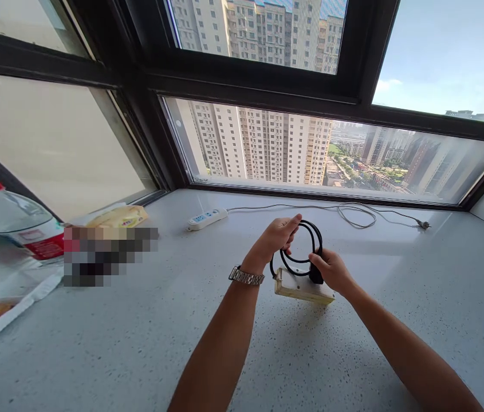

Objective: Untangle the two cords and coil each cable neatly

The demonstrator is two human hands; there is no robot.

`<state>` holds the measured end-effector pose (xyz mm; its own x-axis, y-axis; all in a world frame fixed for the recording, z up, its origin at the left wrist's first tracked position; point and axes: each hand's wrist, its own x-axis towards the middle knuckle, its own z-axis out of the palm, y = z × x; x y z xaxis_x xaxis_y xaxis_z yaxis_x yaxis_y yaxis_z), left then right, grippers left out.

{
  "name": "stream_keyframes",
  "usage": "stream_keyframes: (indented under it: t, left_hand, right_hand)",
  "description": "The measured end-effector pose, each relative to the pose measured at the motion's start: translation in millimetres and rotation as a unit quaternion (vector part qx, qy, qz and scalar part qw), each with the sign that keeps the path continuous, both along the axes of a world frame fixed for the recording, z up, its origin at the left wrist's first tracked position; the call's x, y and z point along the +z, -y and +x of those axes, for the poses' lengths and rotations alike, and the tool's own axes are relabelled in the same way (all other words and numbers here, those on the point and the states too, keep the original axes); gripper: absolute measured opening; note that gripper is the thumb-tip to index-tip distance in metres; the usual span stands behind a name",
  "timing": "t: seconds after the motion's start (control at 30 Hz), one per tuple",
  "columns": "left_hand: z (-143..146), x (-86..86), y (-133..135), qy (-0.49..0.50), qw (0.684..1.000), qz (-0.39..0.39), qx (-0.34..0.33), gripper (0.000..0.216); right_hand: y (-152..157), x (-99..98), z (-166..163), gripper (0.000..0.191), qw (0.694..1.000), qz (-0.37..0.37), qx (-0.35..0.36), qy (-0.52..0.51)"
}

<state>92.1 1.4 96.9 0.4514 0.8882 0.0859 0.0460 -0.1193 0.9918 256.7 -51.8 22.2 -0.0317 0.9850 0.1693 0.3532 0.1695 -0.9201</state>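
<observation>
Left hand (278,237) pinches the coiled black cable (306,243) at its far-left arc; right hand (331,269) closes on the plug end, just right. Cream power strip (304,287) lies directly beneath both (long axis left-to-right, nearer the right hand).

From my hands, bare counter (417,297) lies open from 3 through 7 o'clock. A white strip (207,218) sits at 11, its cord (353,213) at 12; bottle (14,220) and packets (117,217) crowd 9.
</observation>
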Motion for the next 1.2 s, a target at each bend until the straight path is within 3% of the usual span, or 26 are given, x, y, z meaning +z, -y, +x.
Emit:
stream_keyframes:
  t: [0.13, 0.27, 0.37, 0.53, 0.63, 0.7, 0.83, 0.93, 1.03, 1.2]
  left_hand:
    - [4.3, -27.8, -16.5, -0.031, 0.997, -0.032, 0.056, 0.049]
    - [9.1, -54.9, -29.8, 0.051, 0.985, -0.141, 0.081, 0.042]
    - [11.8, -66.6, -37.0, 0.107, 0.975, -0.177, 0.082, 0.039]
    - [13.8, -74.9, -45.3, 0.203, 0.939, -0.209, 0.183, 0.041]
    - [13.4, -80.4, -49.9, 0.237, 0.913, -0.221, 0.25, 0.04]
    - [12.7, -84.2, -52.8, 0.247, 0.9, -0.226, 0.28, 0.041]
    - [11.0, -90.6, -57.1, 0.235, 0.895, -0.218, 0.311, 0.041]
    - [10.6, -94.1, -57.7, 0.189, 0.911, -0.196, 0.309, 0.038]
    - [12.1, -96.2, -54.7, 0.119, 0.94, -0.163, 0.275, 0.034]
    - [18.8, -97.2, -42.5, -0.007, 0.982, -0.139, 0.125, 0.029]
  right_hand:
    - [-7.7, -10.5, 6.3, 0.034, 0.994, -0.003, -0.049, 0.094]
    - [-12.7, -14.9, 12.5, 0.033, 0.984, -0.004, -0.076, 0.159]
    - [-14.4, -16.3, 17.0, 0.038, 0.984, -0.005, -0.078, 0.159]
    - [-13.4, -11.7, 30.3, 0.082, 0.985, -0.05, -0.036, 0.161]
    - [-8.1, -2.6, 37.6, 0.098, 0.954, -0.085, -0.027, 0.288]
    - [-3.5, 4.4, 39.1, 0.097, 0.922, -0.096, 0.028, 0.374]
    - [3.7, 14.9, 34.7, 0.062, 0.859, -0.093, 0.147, 0.481]
    - [8.6, 22.7, 31.7, 0.043, 0.834, -0.05, 0.135, 0.533]
    - [16.5, 34.9, 33.2, 0.038, 0.824, 0.016, 0.105, 0.557]
    - [25.8, 50.0, 38.2, 0.046, 0.81, 0.165, 0.071, 0.559]
